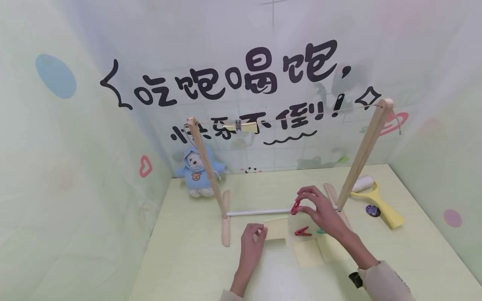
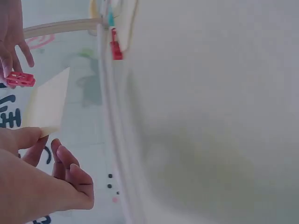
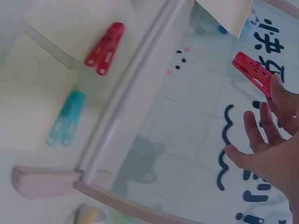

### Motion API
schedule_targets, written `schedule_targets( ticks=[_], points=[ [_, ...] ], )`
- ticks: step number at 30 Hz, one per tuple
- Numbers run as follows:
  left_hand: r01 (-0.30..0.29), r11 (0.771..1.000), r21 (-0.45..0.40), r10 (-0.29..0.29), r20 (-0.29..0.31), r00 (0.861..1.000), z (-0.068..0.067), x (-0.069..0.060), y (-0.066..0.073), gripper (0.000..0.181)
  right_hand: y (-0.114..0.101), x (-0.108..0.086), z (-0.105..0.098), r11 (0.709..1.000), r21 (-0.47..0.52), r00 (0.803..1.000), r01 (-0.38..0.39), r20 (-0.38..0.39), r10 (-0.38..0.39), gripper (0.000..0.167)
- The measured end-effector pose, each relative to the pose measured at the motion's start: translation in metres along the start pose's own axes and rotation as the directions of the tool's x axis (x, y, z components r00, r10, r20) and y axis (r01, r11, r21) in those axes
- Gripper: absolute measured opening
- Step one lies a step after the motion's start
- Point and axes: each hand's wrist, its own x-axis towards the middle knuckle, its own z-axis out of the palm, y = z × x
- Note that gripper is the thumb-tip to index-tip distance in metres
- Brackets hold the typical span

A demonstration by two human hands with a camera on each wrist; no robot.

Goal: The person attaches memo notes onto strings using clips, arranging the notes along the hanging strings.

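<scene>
My left hand (image 1: 251,244) pinches a pale yellow piece of paper (image 1: 276,229) by its edge, thumb against finger. In the left wrist view the sheet (image 2: 49,102) stands up from the fingertips. My right hand (image 1: 324,215) pinches a red clothespin (image 1: 295,207) near the paper's upper right, apart from it. The right wrist view shows the clothespin (image 3: 252,72) held by one end. On the table lie another red clothespin (image 1: 302,231) and a teal clothespin (image 3: 67,119), partly hidden by my right hand in the head view. More yellow papers (image 1: 308,253) lie beside them.
Wooden posts (image 1: 363,154) carry a string, where a clip (image 1: 238,125) holds a yellow paper. A white rod (image 1: 257,212) joins the posts low down. A plush toy (image 1: 197,177) sits behind the left post. Right lie a yellow-handled roller (image 1: 385,207) and a dark round object (image 1: 373,210).
</scene>
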Motion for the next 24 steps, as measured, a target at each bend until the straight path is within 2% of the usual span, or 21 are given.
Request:
schedule_targets(
  ticks=[2, 3, 6, 8, 12, 16, 18, 19, 21, 24],
  points=[
    [0.019, 1.000, -0.022, -0.019, 0.013, 1.000, -0.004, 0.019, 0.014, 0.018, -0.008, 0.013, -0.015, 1.000, -0.005, 1.000, 0.017, -0.017, -0.017, 0.037],
    [0.061, 0.998, -0.024, -0.060, 0.026, 0.998, -0.008, 0.030, 0.030, 0.018, -0.013, 0.020, -0.023, 1.000, -0.005, 0.999, 0.029, -0.026, -0.029, 0.037],
    [0.155, 0.987, -0.036, -0.153, 0.055, 0.987, -0.017, 0.061, 0.064, 0.018, -0.030, 0.043, -0.046, 0.997, 0.001, 0.996, 0.073, -0.052, -0.073, 0.025],
    [0.171, 0.984, -0.045, -0.167, 0.069, 0.984, -0.022, 0.081, 0.081, 0.017, -0.041, 0.058, -0.061, 0.993, 0.012, 0.991, 0.115, -0.072, -0.113, 0.020],
    [0.131, 0.989, -0.071, -0.124, 0.086, 0.989, -0.029, 0.113, 0.107, 0.016, -0.064, 0.085, -0.083, 0.987, -0.009, 0.982, 0.163, -0.099, -0.163, 0.019],
    [0.074, 0.994, -0.078, -0.067, 0.082, 0.994, -0.034, 0.137, 0.130, 0.017, -0.081, 0.105, -0.098, 0.980, -0.036, 0.973, 0.195, -0.119, -0.198, 0.020],
    [0.058, 0.995, -0.079, -0.052, 0.076, 0.996, -0.036, 0.149, 0.140, 0.018, -0.086, 0.115, -0.105, 0.973, -0.056, 0.966, 0.223, -0.120, -0.229, 0.027],
    [0.059, 0.995, -0.081, -0.052, 0.078, 0.996, -0.037, 0.154, 0.146, 0.019, -0.088, 0.121, -0.108, 0.970, -0.065, 0.963, 0.236, -0.119, -0.242, 0.028],
    [0.064, 0.994, -0.092, -0.057, 0.077, 0.995, -0.040, 0.165, 0.156, 0.020, -0.094, 0.133, -0.114, 0.961, -0.098, 0.957, 0.257, -0.115, -0.268, 0.020],
    [0.076, 0.987, -0.142, -0.065, 0.083, 0.994, -0.043, 0.177, 0.168, 0.022, -0.101, 0.150, -0.121, 0.952, -0.142, 0.950, 0.271, -0.123, -0.289, 0.024]
  ],
)
